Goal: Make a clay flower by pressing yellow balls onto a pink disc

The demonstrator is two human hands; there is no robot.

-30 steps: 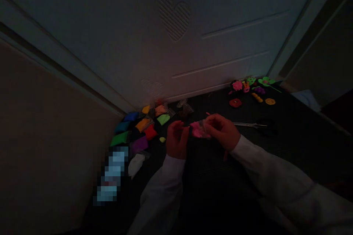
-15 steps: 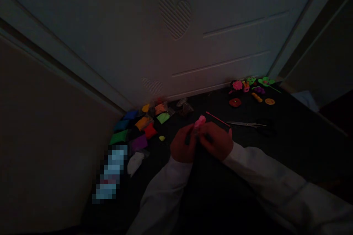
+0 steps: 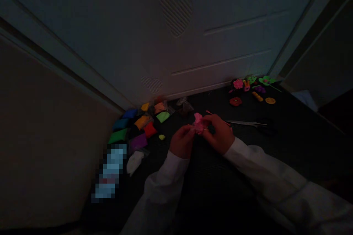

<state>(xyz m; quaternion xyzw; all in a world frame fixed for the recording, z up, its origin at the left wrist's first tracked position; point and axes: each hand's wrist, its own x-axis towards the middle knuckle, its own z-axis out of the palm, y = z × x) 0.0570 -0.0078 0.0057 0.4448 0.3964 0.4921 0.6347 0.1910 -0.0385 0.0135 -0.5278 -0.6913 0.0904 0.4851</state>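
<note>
Between my two hands, just above the dark table, is a packet of pink modelling clay, crumpled and seemingly in clear film. My left hand pinches its lower left edge. The fingers of my right hand are closed on its right side. A pink stick lies behind my right hand, partly hidden by it. To the right of that hand are open-bladed scissors with dark handles. Left of my left hand sits a small yellow-green lump.
Several coloured clay packets, among them a purple one and a green one, lie at the left. A white packet is nearer. Small clay models, including a pink flower, stand at the back right by the white panel.
My hands have drawn slightly apart, and more of the pink clay packet shows between them. My right hand has risen and its fingers have turned to the packet's side.
</note>
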